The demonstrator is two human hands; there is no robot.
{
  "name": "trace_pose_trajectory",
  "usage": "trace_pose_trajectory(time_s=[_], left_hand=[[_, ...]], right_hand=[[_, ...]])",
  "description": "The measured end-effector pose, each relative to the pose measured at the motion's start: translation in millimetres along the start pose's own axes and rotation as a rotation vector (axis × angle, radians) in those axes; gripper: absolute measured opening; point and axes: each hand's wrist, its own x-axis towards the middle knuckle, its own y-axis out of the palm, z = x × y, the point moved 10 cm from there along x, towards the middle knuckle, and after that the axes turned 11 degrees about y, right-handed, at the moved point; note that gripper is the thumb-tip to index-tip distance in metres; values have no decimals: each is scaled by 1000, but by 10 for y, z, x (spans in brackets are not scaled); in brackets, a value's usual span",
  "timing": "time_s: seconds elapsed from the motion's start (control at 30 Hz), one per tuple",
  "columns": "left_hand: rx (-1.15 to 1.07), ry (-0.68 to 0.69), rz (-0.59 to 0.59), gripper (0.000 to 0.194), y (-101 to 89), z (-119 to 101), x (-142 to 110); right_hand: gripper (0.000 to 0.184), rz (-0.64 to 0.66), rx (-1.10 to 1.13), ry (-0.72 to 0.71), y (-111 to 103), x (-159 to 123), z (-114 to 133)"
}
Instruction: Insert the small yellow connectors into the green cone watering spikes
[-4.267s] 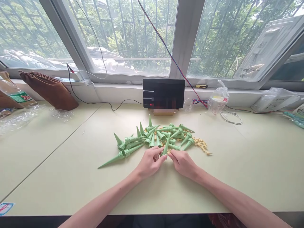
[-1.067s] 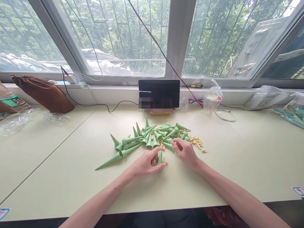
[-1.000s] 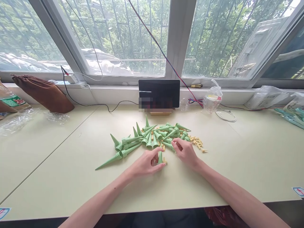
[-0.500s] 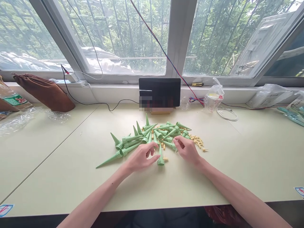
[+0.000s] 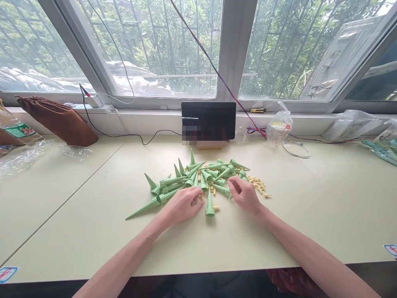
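Observation:
A heap of green plastic watering spikes [image 5: 173, 181], hollow cones with ribbed collars, lies in the middle of the table. Small yellow plastic pieces are mixed among them. My left hand [image 5: 182, 203] is at the heap's near side, thumb and fingers closed about a small yellow plastic piece [image 5: 202, 198]. To its right one green spike [image 5: 210, 209] points away from me, a yellow peg [image 5: 216, 207] beside its collar. At the heap's right side my right hand [image 5: 246, 194] has its fingers curled together; whatever they hold is hidden.
Loose yellow pieces [image 5: 259, 186] spread right of the heap. Behind it a dark-screened tablet [image 5: 208, 121] leans by the window. A brown bag [image 5: 58, 122] stands at the back left. A wrapped cup [image 5: 279, 128] and a white cable [image 5: 296, 150] are at the back right.
My left hand has lowered slightly, its thumb and fingers closing from an open pinch onto the yellow piece. My right hand has shifted a little right, its fingers still curled.

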Motion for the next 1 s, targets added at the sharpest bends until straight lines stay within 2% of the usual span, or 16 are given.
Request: trace_pose_trajectory(time_s=[0.27,0.53,0.73,0.83,1.0], left_hand=[[-13,-4,-80,14,-12,26,-2],[-43,109,-154,18,-65,-124,-1],[-6,168,-165,21,-46,-175,-3],[-6,169,-165,21,-40,-172,5],[-13,166,-168,22,-45,-175,9]], right_hand=[[14,-25,-23,-4,-47,18,-10],[10,-141,-111,55,-395,180,-243],[11,-137,-187,63,-497,245,-366],[12,-192,-218,82,-637,297,-407],[12,-301,-296,140,-998,405,-593]])
